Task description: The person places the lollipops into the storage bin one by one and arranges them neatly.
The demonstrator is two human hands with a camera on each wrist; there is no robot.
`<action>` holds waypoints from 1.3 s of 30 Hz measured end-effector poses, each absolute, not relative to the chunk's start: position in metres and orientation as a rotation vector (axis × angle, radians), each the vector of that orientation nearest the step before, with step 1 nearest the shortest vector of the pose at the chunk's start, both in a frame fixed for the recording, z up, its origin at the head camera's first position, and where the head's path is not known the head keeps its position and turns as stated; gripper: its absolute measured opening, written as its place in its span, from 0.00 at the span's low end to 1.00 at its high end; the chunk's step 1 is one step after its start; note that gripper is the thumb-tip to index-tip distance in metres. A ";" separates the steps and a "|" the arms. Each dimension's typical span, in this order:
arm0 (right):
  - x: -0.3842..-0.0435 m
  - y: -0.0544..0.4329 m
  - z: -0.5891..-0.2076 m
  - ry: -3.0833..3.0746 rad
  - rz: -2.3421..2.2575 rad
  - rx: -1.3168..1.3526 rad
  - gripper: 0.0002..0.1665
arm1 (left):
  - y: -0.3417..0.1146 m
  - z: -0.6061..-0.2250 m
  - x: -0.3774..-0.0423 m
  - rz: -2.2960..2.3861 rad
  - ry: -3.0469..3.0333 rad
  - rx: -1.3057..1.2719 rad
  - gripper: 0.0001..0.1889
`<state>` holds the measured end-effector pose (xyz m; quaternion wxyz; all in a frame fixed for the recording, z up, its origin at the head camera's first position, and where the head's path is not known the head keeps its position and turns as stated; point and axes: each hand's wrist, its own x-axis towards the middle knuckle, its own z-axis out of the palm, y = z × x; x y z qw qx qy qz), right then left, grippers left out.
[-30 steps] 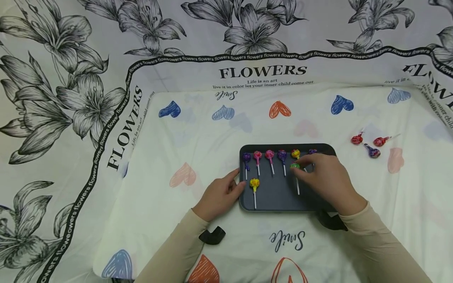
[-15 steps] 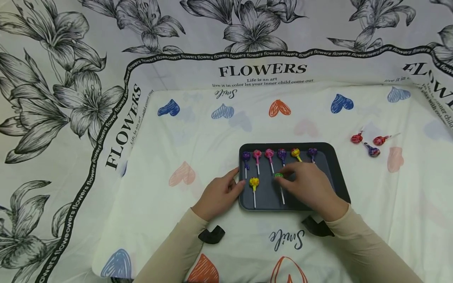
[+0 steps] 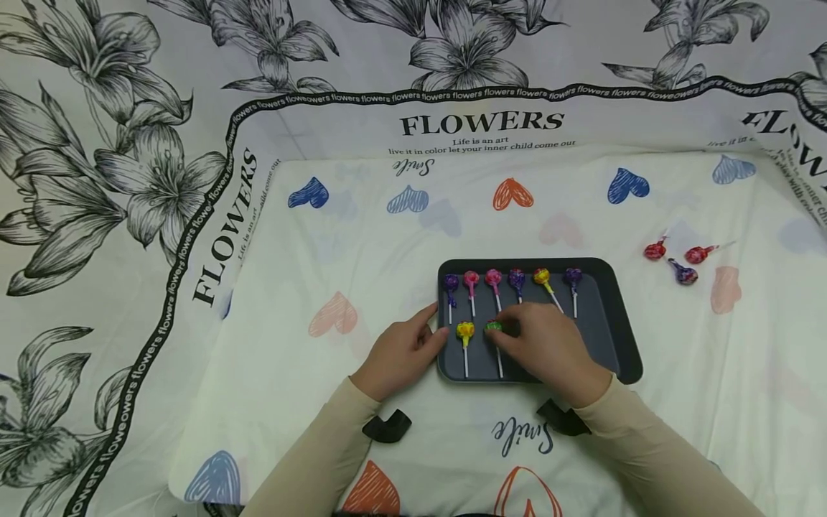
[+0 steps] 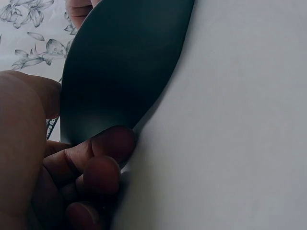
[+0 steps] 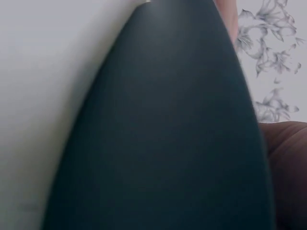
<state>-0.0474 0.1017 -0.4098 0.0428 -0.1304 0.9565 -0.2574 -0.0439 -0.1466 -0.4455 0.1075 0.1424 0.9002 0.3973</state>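
A dark grey tray (image 3: 597,323) lies on the heart-printed cloth. My left hand (image 3: 399,357) grips its left edge; in the left wrist view curled fingers (image 4: 112,146) press the outer side wall (image 4: 127,62). Over the tray, my right hand (image 3: 548,346) pinches a green lollipop (image 3: 494,326) by its head, the stick pointing toward me. A yellow lollipop (image 3: 465,332) lies just left of it. Behind them runs a row of several lollipops, among them a pink one (image 3: 494,277) and a purple one (image 3: 573,276). The tray's wall (image 5: 163,120) fills most of the right wrist view, hiding the fingertips.
Right of the tray, two red lollipops (image 3: 655,250) and a purple-wrapped lollipop (image 3: 684,273) lie loose on the cloth (image 3: 362,258). Dark wrist pieces (image 3: 388,427) show below both hands.
My right hand has carried the green lollipop left and a little toward me, from below the back row's right part to beside the yellow one. The left hand has stayed at the tray's edge.
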 end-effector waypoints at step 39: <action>-0.045 0.107 -0.405 2.882 -0.812 -0.417 0.15 | -0.146 -0.447 -0.044 1.159 2.652 0.421 0.31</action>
